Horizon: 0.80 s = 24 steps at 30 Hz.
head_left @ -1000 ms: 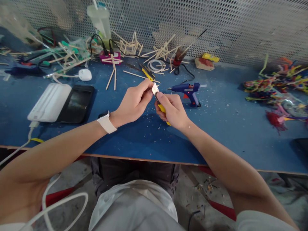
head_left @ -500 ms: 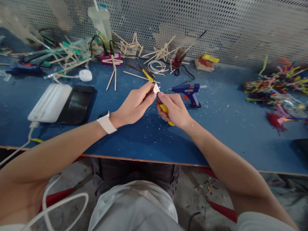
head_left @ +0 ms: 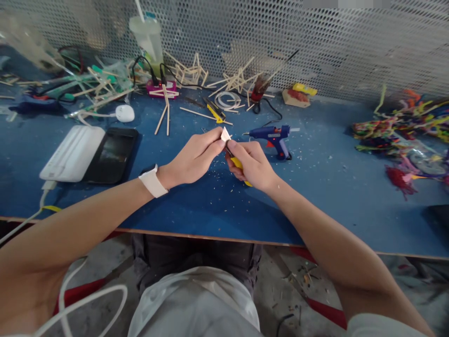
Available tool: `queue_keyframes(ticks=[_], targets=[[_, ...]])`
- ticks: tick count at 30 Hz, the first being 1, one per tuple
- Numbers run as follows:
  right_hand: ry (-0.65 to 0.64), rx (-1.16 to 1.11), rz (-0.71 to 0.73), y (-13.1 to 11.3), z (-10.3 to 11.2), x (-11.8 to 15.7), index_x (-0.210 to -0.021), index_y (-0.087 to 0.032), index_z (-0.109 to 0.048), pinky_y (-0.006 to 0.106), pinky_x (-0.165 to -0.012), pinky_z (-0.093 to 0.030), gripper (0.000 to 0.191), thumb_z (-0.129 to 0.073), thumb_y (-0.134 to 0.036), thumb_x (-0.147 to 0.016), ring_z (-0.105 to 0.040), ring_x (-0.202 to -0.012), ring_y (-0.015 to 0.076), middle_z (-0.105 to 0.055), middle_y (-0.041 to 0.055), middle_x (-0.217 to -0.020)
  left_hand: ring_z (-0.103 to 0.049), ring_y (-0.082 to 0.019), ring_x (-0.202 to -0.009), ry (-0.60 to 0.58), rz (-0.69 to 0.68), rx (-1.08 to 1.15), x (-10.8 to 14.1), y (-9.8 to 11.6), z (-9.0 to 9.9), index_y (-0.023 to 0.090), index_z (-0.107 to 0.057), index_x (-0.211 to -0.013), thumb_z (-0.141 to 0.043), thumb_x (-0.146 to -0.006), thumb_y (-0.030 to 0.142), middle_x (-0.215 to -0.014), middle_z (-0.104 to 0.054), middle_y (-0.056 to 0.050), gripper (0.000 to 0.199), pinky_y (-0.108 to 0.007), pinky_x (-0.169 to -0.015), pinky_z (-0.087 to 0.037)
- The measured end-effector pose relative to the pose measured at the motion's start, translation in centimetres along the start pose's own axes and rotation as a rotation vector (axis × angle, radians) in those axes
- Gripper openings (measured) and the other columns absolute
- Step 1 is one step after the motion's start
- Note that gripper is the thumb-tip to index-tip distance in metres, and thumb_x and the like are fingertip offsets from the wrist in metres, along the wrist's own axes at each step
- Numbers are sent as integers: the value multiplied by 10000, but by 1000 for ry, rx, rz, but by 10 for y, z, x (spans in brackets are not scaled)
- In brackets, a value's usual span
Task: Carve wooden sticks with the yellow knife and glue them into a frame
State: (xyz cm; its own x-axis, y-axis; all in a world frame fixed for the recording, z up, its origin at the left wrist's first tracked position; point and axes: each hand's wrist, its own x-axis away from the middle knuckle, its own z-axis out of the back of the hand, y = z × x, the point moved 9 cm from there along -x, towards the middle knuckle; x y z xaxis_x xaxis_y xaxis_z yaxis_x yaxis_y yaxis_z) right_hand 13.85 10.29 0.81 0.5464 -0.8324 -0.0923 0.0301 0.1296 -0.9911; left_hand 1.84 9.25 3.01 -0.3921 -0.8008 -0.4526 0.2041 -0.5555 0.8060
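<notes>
Over the blue table, my left hand (head_left: 196, 157) pinches a small pale pointed piece (head_left: 225, 135) between thumb and fingertips. My right hand (head_left: 250, 161) is wrapped round a yellow-handled cutter (head_left: 236, 163), whose front end meets the pale piece. Both hands' fingertips nearly touch. Tiny shavings lie on the tabletop below them. A blue glue gun (head_left: 275, 135) rests just beyond my right hand. Beyond my left hand lie a second yellow and black cutter (head_left: 215, 113) and a thin wooden stick (head_left: 196, 113).
Phone (head_left: 114, 152) and white power bank (head_left: 73, 152) lie left on the table (head_left: 326, 187). Behind are stick structures (head_left: 191, 72), a pink adapter (head_left: 162, 89), a tall cup (head_left: 146, 35), and a coiled clear tube (head_left: 228, 99). Colourful yarn (head_left: 400, 126) is piled right.
Both hands and the pale piece sit slightly further left in view, still together. The table and its objects appear slightly lower in the picture. Both grips look the same.
</notes>
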Motion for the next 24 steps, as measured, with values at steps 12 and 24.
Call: queue_keyframes(ticks=[12, 24], targets=[[8, -22, -14, 5, 1, -1, -690, -225, -581, 219, -340, -261, 704, -724, -826, -1028, -357, -397, 67, -457, -60, -515, -435, -167, -655, 2, -10, 1, 0, -3, 0, 252, -427, -878, -444, -1219, 415, -712, -468, 15, 379, -346, -605, -365], [-21, 26, 26, 0, -3, 1, -680, -225, -572, 227, -346, -259, 703, -651, -785, -1098, -371, -391, 66, -432, -67, -498, -307, -121, -559, -52, 115, 329, 0, -10, -11, 253, -404, -870, -432, -1143, 228, -690, -372, 51, 276, -288, -511, -336]])
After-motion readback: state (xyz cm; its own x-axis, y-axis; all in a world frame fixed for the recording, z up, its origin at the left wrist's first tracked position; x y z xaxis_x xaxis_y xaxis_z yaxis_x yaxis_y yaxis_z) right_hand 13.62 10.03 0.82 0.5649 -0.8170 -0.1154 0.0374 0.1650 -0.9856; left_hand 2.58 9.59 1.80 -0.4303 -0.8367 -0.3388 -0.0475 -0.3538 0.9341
